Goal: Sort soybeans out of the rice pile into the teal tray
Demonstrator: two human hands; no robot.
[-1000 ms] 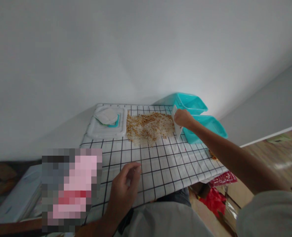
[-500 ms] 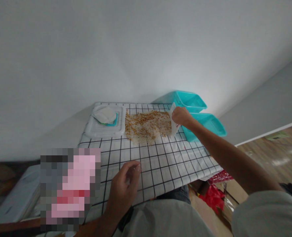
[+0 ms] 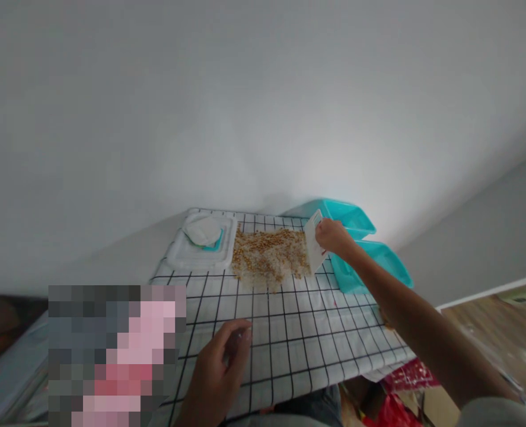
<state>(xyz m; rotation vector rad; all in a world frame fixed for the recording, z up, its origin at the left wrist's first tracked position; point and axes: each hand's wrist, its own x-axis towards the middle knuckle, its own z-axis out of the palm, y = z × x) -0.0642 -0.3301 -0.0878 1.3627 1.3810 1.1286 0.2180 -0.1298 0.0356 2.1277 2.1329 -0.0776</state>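
Note:
My right hand [image 3: 332, 236] grips a flat white plastic board [image 3: 315, 246], held on edge at the right side of a spread of grains. Yellow bean-like grains [image 3: 271, 242] lie mostly toward the back, with paler rice-like grains [image 3: 263, 276] mixed in and toward the front. My left hand [image 3: 227, 359] hovers over the near part of the table, its fingers loosely curled with a gap between them, and nothing shows in it. Just right of the board stand two turquoise bins [image 3: 349, 279], one behind the other.
A clear-white lid [image 3: 180, 258] lies left of the grains, with a whitish round item [image 3: 203, 231] and a turquoise piece on it. A black-and-white checked cloth [image 3: 284, 338] covers the table, which meets a pale wall [image 3: 245, 107]. A red bag [image 3: 391, 409] sits below the right edge.
My view has tilted up, so the table sits lower in it. My right hand still holds the board at the grains' right edge; the board shows more of its face. My left hand stays curled.

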